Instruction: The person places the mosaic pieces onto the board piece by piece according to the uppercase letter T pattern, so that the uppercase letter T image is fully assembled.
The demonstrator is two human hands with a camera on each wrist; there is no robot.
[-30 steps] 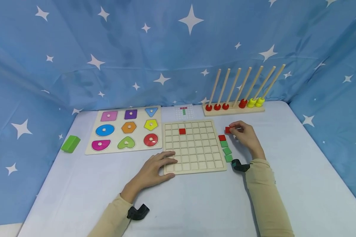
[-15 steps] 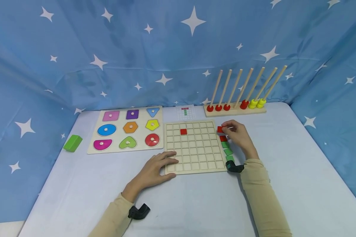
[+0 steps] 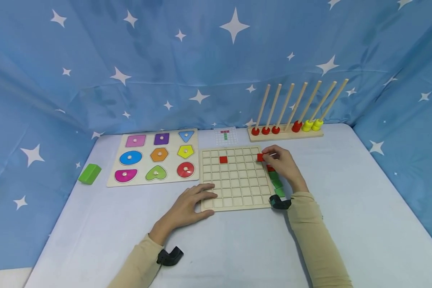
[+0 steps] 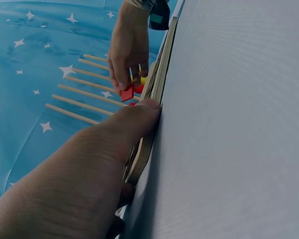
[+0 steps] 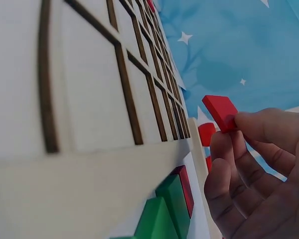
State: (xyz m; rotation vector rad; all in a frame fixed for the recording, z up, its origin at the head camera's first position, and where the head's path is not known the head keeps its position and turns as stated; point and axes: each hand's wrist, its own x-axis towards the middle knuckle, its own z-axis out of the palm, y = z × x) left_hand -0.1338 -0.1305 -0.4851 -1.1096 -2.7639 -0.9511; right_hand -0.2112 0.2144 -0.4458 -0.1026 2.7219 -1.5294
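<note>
In the head view my right hand (image 3: 283,166) pinches a small red square tile (image 3: 261,157) between thumb and fingers. The tile is over the right edge of the wooden grid board (image 3: 243,179), raised above it in the right wrist view. Another red tile (image 3: 223,160) sits in a cell near the board's top left. My left hand (image 3: 186,205) rests at the board's lower left corner, fingers extended over it. Its thumb (image 4: 142,113) touches the front edge. Beside the board's right side lie a red tile (image 3: 270,168) and several green tiles (image 5: 157,219), partly hidden by my right hand.
A small pattern card (image 3: 225,136) lies behind the board. To the left is a shape puzzle board (image 3: 140,170) with knobbed pieces, and beyond it a green block (image 3: 90,174). A peg abacus (image 3: 286,137) with red and yellow beads stands at the back right.
My right hand has moved left with the red tile, from beside the board to over its right edge. The left hand stays at the board's corner.
</note>
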